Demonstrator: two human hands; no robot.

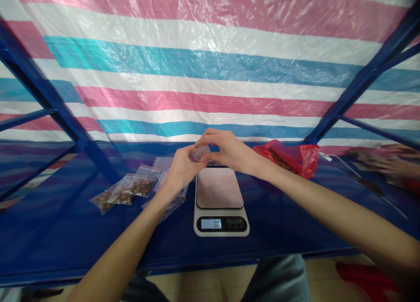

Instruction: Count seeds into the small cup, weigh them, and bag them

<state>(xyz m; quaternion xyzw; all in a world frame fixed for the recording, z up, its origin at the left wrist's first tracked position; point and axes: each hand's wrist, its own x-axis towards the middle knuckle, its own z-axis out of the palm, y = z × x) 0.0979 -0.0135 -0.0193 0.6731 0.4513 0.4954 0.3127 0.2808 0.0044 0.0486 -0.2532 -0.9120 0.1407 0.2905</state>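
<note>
My left hand (183, 164) is closed around a translucent piece of plastic (199, 153), which looks like a small clear bag. Close against it, my right hand (226, 148) has its thumb and fingers curled towards the plastic; what they pinch is hidden. Both hands are above the back edge of a white kitchen scale (220, 188). Its plate is bare and the display (211, 223) reads 0.0. Some dark bits show below my right hand. Left of the scale lie flat clear zip bags (170, 208) and several zip bags filled with brown nut-like pieces (123, 192).
A red plastic bag (290, 157) with brown pieces lies open behind my right forearm. At the far right, another person's blurred hands (393, 164) work near a thin metal rod (393, 207). Blue frame posts (348, 85) and a striped sheet (210, 70) bound the blue table (82, 245).
</note>
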